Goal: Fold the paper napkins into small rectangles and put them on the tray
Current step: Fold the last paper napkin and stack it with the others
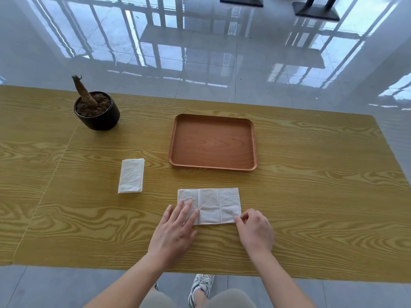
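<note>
A white paper napkin (pixel 213 203) lies flat on the wooden table near the front edge, spread as a wide rectangle with two upright creases. My left hand (pixel 175 232) rests flat with spread fingers on its left part. My right hand (pixel 254 230) pinches the napkin's lower right corner between thumb and fingers. A stack of white napkins (pixel 131 175) sits to the left. The brown wooden tray (pixel 213 142) stands behind the napkin, with nothing on it.
A black pot (pixel 97 113) with soil and a bare stump stands at the back left of the table (pixel 311 196). Glossy tiled floor lies beyond the far edge. My legs and a shoe show below the near edge.
</note>
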Tool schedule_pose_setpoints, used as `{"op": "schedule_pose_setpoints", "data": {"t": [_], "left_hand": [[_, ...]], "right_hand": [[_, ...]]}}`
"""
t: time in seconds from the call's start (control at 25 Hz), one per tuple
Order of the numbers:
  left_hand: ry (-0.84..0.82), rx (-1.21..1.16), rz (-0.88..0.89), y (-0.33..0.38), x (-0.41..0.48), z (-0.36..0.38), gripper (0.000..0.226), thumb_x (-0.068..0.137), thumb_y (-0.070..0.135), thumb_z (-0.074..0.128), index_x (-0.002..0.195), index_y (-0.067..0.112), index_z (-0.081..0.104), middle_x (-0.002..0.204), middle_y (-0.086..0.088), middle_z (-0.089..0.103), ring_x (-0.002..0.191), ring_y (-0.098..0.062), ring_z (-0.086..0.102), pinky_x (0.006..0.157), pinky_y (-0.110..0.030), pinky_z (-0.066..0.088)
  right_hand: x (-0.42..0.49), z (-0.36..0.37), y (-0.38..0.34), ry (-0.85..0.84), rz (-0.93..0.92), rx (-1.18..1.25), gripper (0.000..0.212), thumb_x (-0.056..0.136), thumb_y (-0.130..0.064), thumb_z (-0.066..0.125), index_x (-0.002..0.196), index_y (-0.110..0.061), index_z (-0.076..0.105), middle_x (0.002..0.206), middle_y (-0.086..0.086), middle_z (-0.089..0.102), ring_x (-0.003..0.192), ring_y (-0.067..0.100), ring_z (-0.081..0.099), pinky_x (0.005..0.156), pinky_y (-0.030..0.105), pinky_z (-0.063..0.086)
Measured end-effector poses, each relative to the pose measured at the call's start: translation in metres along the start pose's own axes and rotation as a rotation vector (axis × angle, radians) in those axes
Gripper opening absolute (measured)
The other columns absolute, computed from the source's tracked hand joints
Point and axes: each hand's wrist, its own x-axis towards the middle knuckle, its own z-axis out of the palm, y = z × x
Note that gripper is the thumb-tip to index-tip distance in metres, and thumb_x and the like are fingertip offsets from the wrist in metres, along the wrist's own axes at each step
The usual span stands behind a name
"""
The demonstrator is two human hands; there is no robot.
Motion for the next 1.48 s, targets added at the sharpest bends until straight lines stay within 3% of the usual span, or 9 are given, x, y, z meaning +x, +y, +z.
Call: {"op": "schedule_pose_setpoints", "data": {"t": [0.32,0.48,0.56,0.76,0.84,1.04,1.2,1.32,1.48], "left_hand": [[-0.047,-0.001,-0.028,0.002,0.001,0.000,0.060,0.096,0.045,0.042,0.151,0.023,0.037,0.162,-0.006,0.028,0.152,-0.026,0.017,0.118,-0.048,0.012],[-0.052,-0.011,-0.035,0.002,0.001,0.001,0.060,0.095,0.045,0.042,0.151,0.024,0.038,0.162,-0.006,0.029,0.152,-0.026,0.016,0.118,-0.048,0.012],[-0.049,-0.013,-0.039,0.001,0.000,0.003,0.058,0.096,0.045,0.042,0.150,0.027,0.038,0.163,-0.006,0.027,0.152,-0.026,0.015,0.119,-0.050,0.013],[-0.052,-0.008,-0.063,0.002,-0.002,0.004,0.054,0.094,0.045,0.042,0.145,0.030,0.045,0.160,-0.009,0.033,0.150,-0.031,0.021,0.116,-0.061,0.028],[-0.042,-0.009,-0.065,0.003,-0.002,0.005,0.053,0.094,0.045,0.043,0.145,0.029,0.046,0.160,-0.010,0.033,0.150,-0.031,0.022,0.116,-0.060,0.028],[-0.001,-0.037,-0.079,0.002,-0.002,0.005,0.052,0.095,0.042,0.047,0.145,0.028,0.045,0.160,-0.010,0.032,0.151,-0.029,0.021,0.119,-0.055,0.019],[0.059,-0.104,-0.122,-0.001,-0.004,0.005,0.048,0.092,0.039,0.047,0.137,0.022,0.050,0.157,-0.011,0.038,0.150,-0.029,0.024,0.121,-0.051,0.025],[0.112,-0.142,-0.111,-0.004,-0.007,0.006,0.044,0.092,0.038,0.047,0.132,0.020,0.053,0.153,-0.011,0.043,0.148,-0.030,0.030,0.119,-0.047,0.023],[0.137,-0.134,-0.106,-0.002,-0.012,0.008,0.041,0.091,0.038,0.048,0.128,0.022,0.057,0.147,-0.011,0.051,0.142,-0.029,0.040,0.116,-0.047,0.034]], "right_hand": [[-0.001,-0.003,-0.005,0.021,0.010,0.229,0.020,0.087,-0.030,0.070,0.072,-0.028,0.058,0.073,-0.014,0.062,0.067,0.005,0.057,0.050,0.022,0.034],[0.003,-0.008,-0.008,-0.022,0.155,0.588,0.015,0.084,-0.017,0.075,0.079,-0.023,0.062,0.075,-0.004,0.070,0.057,0.014,0.066,0.060,0.042,0.059],[0.003,-0.010,-0.009,-0.025,0.174,0.680,0.017,0.084,-0.013,0.075,0.089,-0.023,0.062,0.082,0.003,0.072,0.060,0.018,0.067,0.065,0.045,0.060],[-0.002,-0.011,-0.014,0.091,-0.147,0.447,0.029,0.083,-0.015,0.076,0.102,-0.032,0.062,0.075,-0.017,0.066,0.071,-0.004,0.062,0.060,0.008,0.041],[-0.006,-0.010,-0.022,0.103,-0.257,0.406,0.031,0.083,-0.013,0.076,0.109,-0.026,0.065,0.074,-0.018,0.065,0.069,-0.003,0.062,0.060,0.005,0.040],[-0.014,-0.002,-0.044,0.111,-0.503,0.280,0.042,0.082,-0.014,0.077,0.122,-0.018,0.064,0.081,-0.016,0.064,0.077,0.010,0.062,0.068,0.027,0.051],[-0.013,0.009,-0.044,-0.084,-0.545,0.341,0.036,0.089,-0.027,0.071,0.124,-0.024,0.063,0.096,-0.016,0.069,0.093,0.007,0.063,0.080,0.031,0.053],[0.006,0.011,-0.037,0.027,-0.613,0.252,0.026,0.091,-0.010,0.068,0.115,-0.018,0.070,0.111,-0.005,0.072,0.107,0.016,0.065,0.088,0.037,0.056],[0.038,0.007,-0.036,-0.111,-0.861,-0.170,0.038,0.099,-0.011,0.052,0.135,-0.020,0.059,0.155,-0.001,0.046,0.146,0.023,0.035,0.116,0.043,0.036]]}}
